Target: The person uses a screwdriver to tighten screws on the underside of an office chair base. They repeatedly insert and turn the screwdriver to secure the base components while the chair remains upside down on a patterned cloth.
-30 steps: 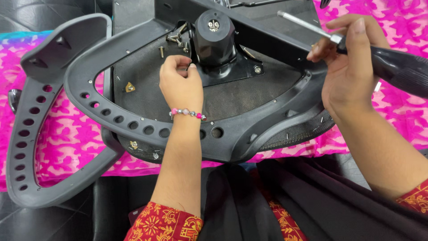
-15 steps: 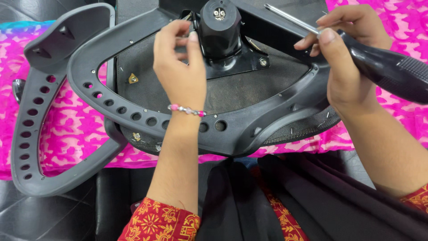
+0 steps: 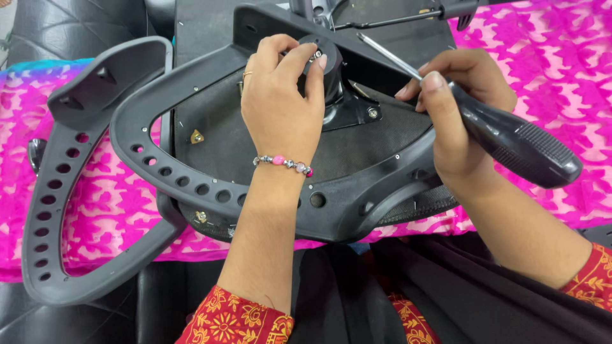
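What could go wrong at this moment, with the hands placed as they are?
The screwdriver tip sits close to the left hand, whose fingers rest on the black cylinder of the upturned chair base; a slip might jab them. The right hand grips near the shaft, so control may be weak. The loose grey armrest lies partly off the pink cloth and might slide.

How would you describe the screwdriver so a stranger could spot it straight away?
Start at the upturned black chair seat on the pink cloth. The right hand holds the screwdriver over its right edge. Unlike the fixed chair parts, it has a fat, ribbed black handle and a thin, shiny shaft.
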